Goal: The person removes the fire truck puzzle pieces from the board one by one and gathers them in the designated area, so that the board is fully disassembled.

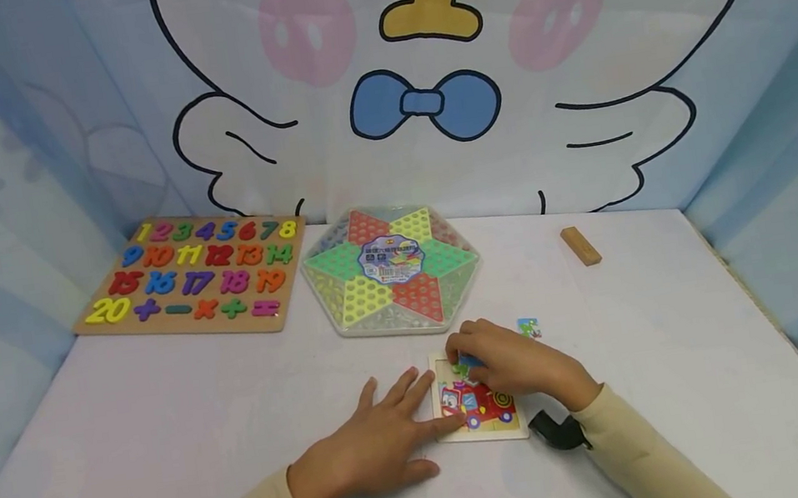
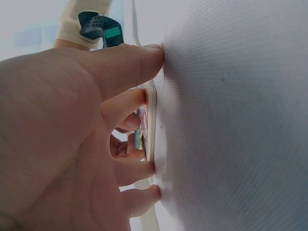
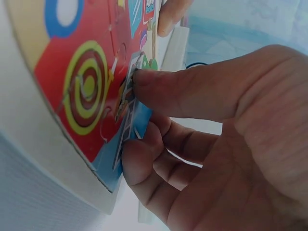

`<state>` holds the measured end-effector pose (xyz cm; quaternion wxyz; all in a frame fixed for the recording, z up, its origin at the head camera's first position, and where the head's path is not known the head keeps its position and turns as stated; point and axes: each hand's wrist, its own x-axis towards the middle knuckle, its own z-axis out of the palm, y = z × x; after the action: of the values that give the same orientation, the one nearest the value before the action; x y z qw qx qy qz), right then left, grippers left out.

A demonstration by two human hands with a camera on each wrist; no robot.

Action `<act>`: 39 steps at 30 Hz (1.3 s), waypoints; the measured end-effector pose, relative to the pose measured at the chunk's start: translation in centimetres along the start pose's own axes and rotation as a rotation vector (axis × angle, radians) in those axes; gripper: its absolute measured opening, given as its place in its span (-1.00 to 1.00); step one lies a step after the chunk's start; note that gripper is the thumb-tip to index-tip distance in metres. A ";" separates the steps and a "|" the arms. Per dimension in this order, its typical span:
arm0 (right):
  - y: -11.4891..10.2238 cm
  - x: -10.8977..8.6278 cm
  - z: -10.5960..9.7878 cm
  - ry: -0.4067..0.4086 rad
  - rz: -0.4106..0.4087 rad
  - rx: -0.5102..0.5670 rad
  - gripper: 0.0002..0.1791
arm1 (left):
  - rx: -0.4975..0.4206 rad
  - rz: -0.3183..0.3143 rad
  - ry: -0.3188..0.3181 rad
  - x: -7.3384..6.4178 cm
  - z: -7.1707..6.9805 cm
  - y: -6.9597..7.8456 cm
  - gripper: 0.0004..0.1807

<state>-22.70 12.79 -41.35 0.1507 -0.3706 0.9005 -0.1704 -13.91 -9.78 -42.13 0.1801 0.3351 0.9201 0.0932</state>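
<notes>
A small jigsaw puzzle tray (image 1: 480, 438) with a pale wooden rim and a red fire engine picture lies on the table. My left hand (image 1: 375, 446) is spread flat beside it; the index finger presses on the picture and other fingertips meet the rim. The left wrist view shows that hand's thumb (image 2: 139, 60) on the tabletop. My right hand (image 1: 507, 357) pinches a blue puzzle piece (image 3: 143, 118) between thumb and fingers, close over the ladder part of the picture. A loose puzzle piece (image 1: 529, 327) lies just beyond the right hand.
A wooden number board (image 1: 175, 327) with colourful digits lies at the back left. Beside it is a hexagonal star-patterned game board (image 1: 391, 258). A brown wooden block (image 1: 581, 246) lies at the back right. A printed curtain (image 1: 435, 177) closes off the far side.
</notes>
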 end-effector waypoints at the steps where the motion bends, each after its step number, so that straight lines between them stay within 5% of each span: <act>1: 0.0 0.0 0.0 -0.001 0.001 0.004 -0.78 | 0.000 0.001 0.000 0.0 0.0 0.0 -0.35; 39: 1.0 0.1 -0.6 -0.035 -0.102 0.103 -0.77 | -0.007 -0.019 -0.012 0.1 0.1 0.1 -0.35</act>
<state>-23.63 13.57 -41.22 0.1766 -0.4109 0.8676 -0.2173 -13.92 -9.65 -42.22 0.1875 0.3262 0.9219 0.0928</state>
